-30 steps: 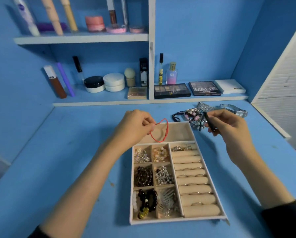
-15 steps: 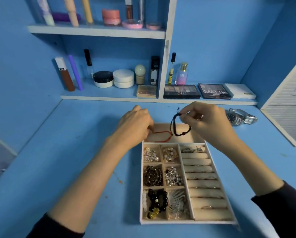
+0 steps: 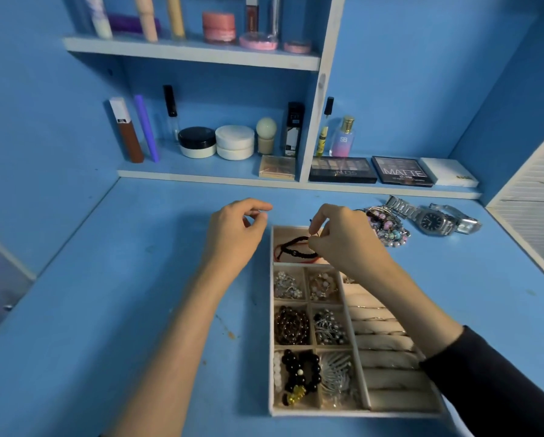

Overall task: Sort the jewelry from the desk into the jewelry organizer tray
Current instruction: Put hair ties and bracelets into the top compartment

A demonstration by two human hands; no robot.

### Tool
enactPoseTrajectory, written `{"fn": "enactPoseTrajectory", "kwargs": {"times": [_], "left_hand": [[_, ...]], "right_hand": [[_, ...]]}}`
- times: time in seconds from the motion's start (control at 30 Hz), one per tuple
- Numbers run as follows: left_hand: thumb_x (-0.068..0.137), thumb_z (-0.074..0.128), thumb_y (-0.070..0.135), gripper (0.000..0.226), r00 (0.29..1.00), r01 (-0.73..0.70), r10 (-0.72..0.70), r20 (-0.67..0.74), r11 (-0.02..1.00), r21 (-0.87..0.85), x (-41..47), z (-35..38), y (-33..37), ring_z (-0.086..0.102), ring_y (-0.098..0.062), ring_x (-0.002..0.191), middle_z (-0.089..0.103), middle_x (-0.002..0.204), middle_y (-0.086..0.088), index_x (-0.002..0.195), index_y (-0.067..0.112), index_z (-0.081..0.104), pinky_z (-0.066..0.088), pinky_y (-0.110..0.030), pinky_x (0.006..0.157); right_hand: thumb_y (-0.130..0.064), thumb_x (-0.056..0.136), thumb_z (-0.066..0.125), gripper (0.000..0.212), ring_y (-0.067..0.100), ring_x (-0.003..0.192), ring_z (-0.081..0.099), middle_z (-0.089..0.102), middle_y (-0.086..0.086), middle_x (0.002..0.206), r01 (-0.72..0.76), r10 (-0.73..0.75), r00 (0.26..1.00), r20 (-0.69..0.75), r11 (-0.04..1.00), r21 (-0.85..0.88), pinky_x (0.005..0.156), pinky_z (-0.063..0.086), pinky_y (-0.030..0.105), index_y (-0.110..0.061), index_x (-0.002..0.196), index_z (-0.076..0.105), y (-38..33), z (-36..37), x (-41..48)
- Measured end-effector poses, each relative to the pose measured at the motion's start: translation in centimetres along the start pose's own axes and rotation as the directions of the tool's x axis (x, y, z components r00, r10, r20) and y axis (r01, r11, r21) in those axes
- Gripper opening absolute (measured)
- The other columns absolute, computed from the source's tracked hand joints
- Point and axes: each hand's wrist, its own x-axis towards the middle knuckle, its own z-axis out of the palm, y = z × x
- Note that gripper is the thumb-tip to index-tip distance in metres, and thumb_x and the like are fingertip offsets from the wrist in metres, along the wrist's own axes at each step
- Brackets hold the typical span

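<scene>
A black string bracelet going into the top box of the tray

From the head view, the right hand [image 3: 343, 244] pinches the black bracelet [image 3: 297, 247] by its cord end, laying it on a red bracelet [image 3: 277, 252] in the top compartment of the tray [image 3: 271, 342]. The left hand [image 3: 236, 231] hangs just beside the tray, fingers loosely curled, holding nothing. The bracelet looks light, soft and floppy, so the knot seems the best place to hold. A beaded pile [image 3: 387, 228] and watches [image 3: 434, 219] wait on the desk [image 3: 106, 294].
</scene>
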Motion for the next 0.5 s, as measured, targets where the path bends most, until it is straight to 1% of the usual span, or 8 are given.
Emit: {"fn": "enactPoseTrajectory", "kwargs": {"times": [0.07, 0.1, 0.13, 0.2, 0.27, 0.37, 0.5], "left_hand": [[0.088, 0.056, 0.014, 0.019, 1.000, 0.000, 0.000, -0.001, 1.000, -0.002, -0.1, 0.0, 0.0, 0.050, -0.010, 0.060, 0.064, 0.082, 0.013, 0.095, 0.026, 0.070, 0.038, -0.006, 0.054], [0.088, 0.056, 0.014, 0.019, 1.000, 0.001, -0.001, -0.004, 1.000, -0.003, -0.1, -0.1, 0.0, 0.051, -0.011, 0.061, 0.063, 0.081, 0.015, 0.095, 0.026, 0.069, 0.038, -0.006, 0.054], [0.088, 0.056, 0.014, 0.019, 1.000, 0.002, -0.002, -0.007, 1.000, -0.005, -0.1, -0.1, 0.0, 0.051, -0.011, 0.061, 0.062, 0.080, 0.015, 0.095, 0.026, 0.069, 0.038, -0.006, 0.054], [0.088, 0.056, 0.015, 0.019, 1.000, 0.006, -0.006, -0.012, 1.000, -0.010, 0.0, -0.1, 0.0, 0.048, -0.008, 0.058, 0.063, 0.081, 0.015, 0.094, 0.026, 0.069, 0.038, -0.006, 0.053], [0.088, 0.056, 0.015, 0.019, 1.000, 0.001, -0.001, -0.017, 1.000, -0.015, -0.1, -0.2, 0.0, 0.048, -0.006, 0.059, 0.063, 0.079, 0.016, 0.095, 0.026, 0.070, 0.037, -0.005, 0.052], [0.088, 0.056, 0.015, 0.019, 1.000, -0.012, 0.012, -0.017, 1.000, 0.004, -0.1, -0.2, 0.1, 0.049, -0.008, 0.059, 0.059, 0.076, 0.020, 0.095, 0.026, 0.070, 0.037, -0.004, 0.054], [0.088, 0.056, 0.016, 0.019, 0.999, -0.027, 0.027, -0.017, 0.999, 0.019, -0.1, -0.2, 0.2, 0.049, -0.005, 0.058, 0.058, 0.076, 0.020, 0.097, 0.025, 0.070, 0.037, -0.003, 0.054]], "right_hand": [[-0.012, 0.084, 0.058, 0.002, 0.026, 0.060, 0.060, 0.059, 0.004, 0.068, 0.005, -0.005, 1.000, 0.010, 1.000, -0.005, 0.046, 0.042, 0.024, -0.013, 0.085, 0.057, -0.2, 0.5, 0.1], [-0.015, 0.085, 0.058, 0.003, 0.025, 0.060, 0.059, 0.058, 0.001, 0.066, 0.021, -0.021, 1.000, 0.018, 0.999, -0.024, 0.047, 0.042, 0.023, -0.013, 0.087, 0.059, -0.4, 0.6, 0.1], [-0.016, 0.085, 0.057, 0.007, 0.024, 0.063, 0.060, 0.058, 0.000, 0.067, 0.046, -0.045, 0.999, 0.026, 0.997, -0.064, 0.052, 0.046, 0.025, -0.013, 0.089, 0.061, -0.4, 0.6, 0.1], [-0.012, 0.084, 0.052, 0.017, 0.025, 0.077, 0.060, 0.060, 0.001, 0.079, 0.113, -0.108, 0.994, 0.036, 0.978, -0.176, 0.065, 0.051, 0.034, -0.018, 0.094, 0.064, -0.3, 0.1, 0.1], [-0.007, 0.082, 0.050, 0.027, 0.023, 0.092, 0.053, 0.056, 0.003, 0.092, 0.198, -0.187, 0.980, 0.065, 0.940, -0.277, 0.073, 0.048, 0.037, -0.021, 0.098, 0.065, 0.1, -0.5, 0.2], [-0.002, 0.081, 0.052, 0.035, 0.021, 0.099, 0.042, 0.042, -0.001, 0.091, 0.297, -0.266, 0.955, 0.134, 0.882, -0.365, 0.073, 0.043, 0.036, -0.025, 0.104, 0.066, 0.8, -1.5, 0.4], [-0.011, 0.084, 0.059, 0.030, 0.021, 0.099, 0.043, 0.037, -0.004, 0.089, 0.366, -0.333, 0.930, 0.154, 0.813, -0.454, 0.066, 0.034, 0.029, -0.029, 0.107, 0.067, 1.4, -1.8, 0.7]]}}
